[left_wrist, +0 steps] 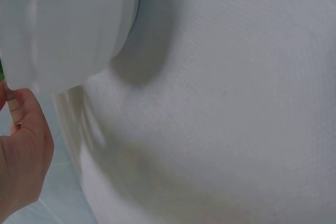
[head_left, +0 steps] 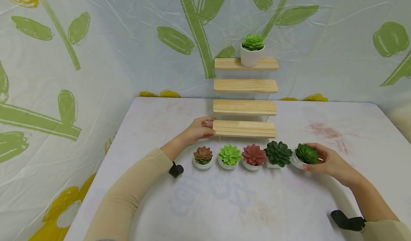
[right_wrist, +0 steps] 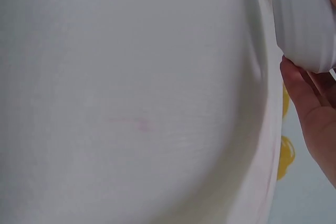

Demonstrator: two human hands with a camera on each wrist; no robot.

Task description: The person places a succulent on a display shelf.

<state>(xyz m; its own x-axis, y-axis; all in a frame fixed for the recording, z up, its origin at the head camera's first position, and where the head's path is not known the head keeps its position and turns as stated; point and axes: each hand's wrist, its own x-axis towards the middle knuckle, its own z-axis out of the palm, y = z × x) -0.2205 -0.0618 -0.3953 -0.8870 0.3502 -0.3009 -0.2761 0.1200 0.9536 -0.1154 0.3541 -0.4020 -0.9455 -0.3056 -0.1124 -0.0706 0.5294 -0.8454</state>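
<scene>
- Grasping, with the right hand (head_left: 327,163), a green succulent (head_left: 307,154) in a white pot (head_left: 297,163) at the right end of the row; cannot tell whether clear of the tabletop (head_left: 224,212).
- Pinching, with the left hand (head_left: 195,130), the left end of the lowest shelf (head_left: 244,129) of a four-tier wooden stand (head_left: 245,107).
- In front, left to right on the tabletop: a brown succulent (head_left: 203,155), a light green succulent (head_left: 229,154), a red succulent (head_left: 254,154) and a dark green succulent (head_left: 278,153), all potted in white.
- On the top shelf (head_left: 271,63): a bright green succulent (head_left: 253,42).
- Behind: leaf-printed cloth (head_left: 128,48).
</scene>
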